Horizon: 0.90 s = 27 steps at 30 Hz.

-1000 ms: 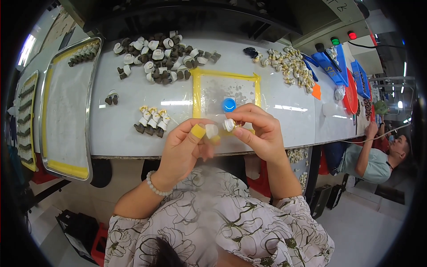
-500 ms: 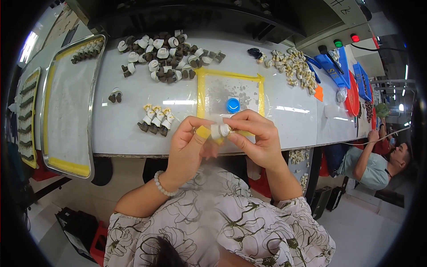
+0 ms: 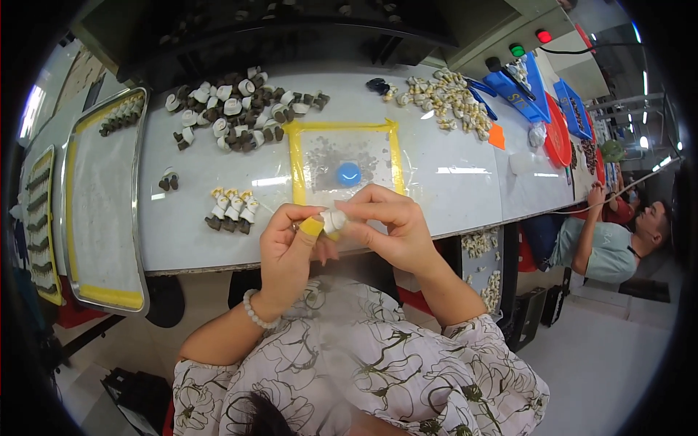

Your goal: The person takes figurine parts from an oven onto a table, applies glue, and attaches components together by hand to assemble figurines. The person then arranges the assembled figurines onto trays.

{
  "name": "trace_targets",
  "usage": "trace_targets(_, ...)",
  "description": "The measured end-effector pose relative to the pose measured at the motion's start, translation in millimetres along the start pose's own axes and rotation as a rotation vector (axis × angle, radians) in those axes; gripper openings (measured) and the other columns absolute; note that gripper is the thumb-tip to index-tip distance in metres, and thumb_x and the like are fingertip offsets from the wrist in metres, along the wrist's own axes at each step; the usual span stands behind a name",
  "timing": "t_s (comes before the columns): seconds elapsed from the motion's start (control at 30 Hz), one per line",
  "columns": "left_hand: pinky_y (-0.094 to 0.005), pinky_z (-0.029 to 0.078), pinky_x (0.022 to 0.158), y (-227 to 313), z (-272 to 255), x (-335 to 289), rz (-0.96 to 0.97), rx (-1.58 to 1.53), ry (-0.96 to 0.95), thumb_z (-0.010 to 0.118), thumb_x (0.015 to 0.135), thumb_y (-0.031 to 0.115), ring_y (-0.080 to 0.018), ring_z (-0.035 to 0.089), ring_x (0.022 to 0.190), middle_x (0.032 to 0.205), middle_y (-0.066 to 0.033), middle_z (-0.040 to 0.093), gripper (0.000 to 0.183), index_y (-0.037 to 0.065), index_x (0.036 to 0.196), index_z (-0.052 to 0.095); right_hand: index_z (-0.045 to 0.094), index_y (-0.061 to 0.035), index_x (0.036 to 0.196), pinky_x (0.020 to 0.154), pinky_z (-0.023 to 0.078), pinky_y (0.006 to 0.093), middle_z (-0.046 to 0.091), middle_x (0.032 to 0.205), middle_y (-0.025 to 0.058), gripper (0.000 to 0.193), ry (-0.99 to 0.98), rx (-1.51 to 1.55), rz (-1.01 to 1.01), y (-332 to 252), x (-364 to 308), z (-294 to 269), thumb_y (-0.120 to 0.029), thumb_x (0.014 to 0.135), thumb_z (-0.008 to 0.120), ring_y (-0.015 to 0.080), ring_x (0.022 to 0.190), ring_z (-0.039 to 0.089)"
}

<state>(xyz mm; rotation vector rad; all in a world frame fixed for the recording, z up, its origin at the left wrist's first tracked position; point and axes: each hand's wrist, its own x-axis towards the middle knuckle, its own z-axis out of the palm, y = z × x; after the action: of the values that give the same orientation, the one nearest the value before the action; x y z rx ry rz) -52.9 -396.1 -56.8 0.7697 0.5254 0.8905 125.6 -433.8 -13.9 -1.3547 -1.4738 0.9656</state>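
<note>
Over the table's front edge, my left hand (image 3: 282,243) pinches a small white figurine body (image 3: 333,221). Yellow tape (image 3: 311,226) wraps its thumb tip. Fingers of my right hand (image 3: 398,229) close on the body's right end; whatever lies between those fingertips is hidden. Just beyond, a round blue container (image 3: 348,174) sits on a clear sheet (image 3: 320,156) edged with yellow tape. Three joined-up figures (image 3: 233,209), white with yellowish tops and dark feet, lie in a row to the left. A lone white-and-brown body (image 3: 169,179) rests farther left.
White-and-brown bodies (image 3: 233,109) are heaped at the back left, yellowish-white small parts (image 3: 447,102) at the back right. A metal tray (image 3: 138,218) stands left. Blue bins (image 3: 527,94) and a red tray (image 3: 557,134) lie right. A co-worker (image 3: 607,236) sits at far right.
The view has shifted, so the table's things sit farther left in the picture. My right fingers have closed in on the white body; the brownish bit seen at its end is now covered.
</note>
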Motion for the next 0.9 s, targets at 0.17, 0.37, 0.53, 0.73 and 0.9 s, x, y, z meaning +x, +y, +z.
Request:
trace_targets(0.17, -0.0239, 0.049, 0.061, 28, -13, -3, 0.016, 0.072, 0.016, 0.056, 0.093, 0.008, -0.0153, 0.062, 0.071, 0.093, -0.0109, 0.063, 0.017, -0.002, 0.106, 0.053, 0.067, -0.0005, 0.106, 0.07, 0.045, 0.0263, 0.064, 0.092, 0.0087, 0.028, -0.113, -0.043, -0.011, -10, 10, -25, -0.003, 0.079, 0.068, 0.0159, 0.082, 0.059)
trace_targets(0.37, -0.0246, 0.049, 0.073, 82, -82, -11, 0.514, 0.697, 0.385, 0.059, 0.09, 0.003, -0.0164, 0.062, 0.082, 0.099, -0.0109, 0.063, 0.02, -0.003, 0.109, 0.055, 0.067, -0.0033, 0.101, 0.076, 0.049, 0.034, 0.065, 0.096, 0.0111, 0.024, 0.311, -0.576, 0.004, 30, 52, -90, -0.004, 0.077, 0.064, 0.024, 0.084, 0.062)
trace_targets(0.53, -0.0261, 0.046, 0.074, 84, -100, -21, 0.514, 1.216, 0.597, 0.066, 0.082, 0.001, -0.0147, 0.059, 0.084, 0.096, -0.0086, 0.063, 0.018, -0.001, 0.1, 0.063, 0.066, -0.0039, 0.099, 0.077, 0.048, 0.0345, 0.064, 0.098, 0.0108, 0.023, 0.298, -0.928, -0.241, 55, 90, -105, 0.0, 0.077, 0.062, 0.0266, 0.091, 0.059)
trace_targets(0.73, -0.0311, 0.047, 0.073, 79, -89, -15, 0.544, 1.342, 0.498, 0.068, 0.076, -0.001, -0.0237, 0.059, 0.084, 0.09, -0.0109, 0.064, 0.022, 0.001, 0.098, 0.064, 0.065, -0.0023, 0.094, 0.077, 0.047, 0.036, 0.062, 0.089, 0.0101, 0.021, 0.238, -0.964, -0.159, 51, 90, -99, 0.002, 0.073, 0.063, 0.0276, 0.087, 0.057)
trace_targets(0.9, -0.0325, 0.047, 0.072, 81, -91, -22, 0.613, 1.464, 0.348, 0.067, 0.076, -0.001, -0.0265, 0.058, 0.083, 0.086, -0.0113, 0.064, 0.021, -0.001, 0.097, 0.065, 0.065, -0.0024, 0.094, 0.073, 0.046, 0.0347, 0.06, 0.087, 0.0097, 0.023, 0.235, -0.897, -0.213, 42, 58, -74, 0.004, 0.072, 0.066, 0.0259, 0.083, 0.056)
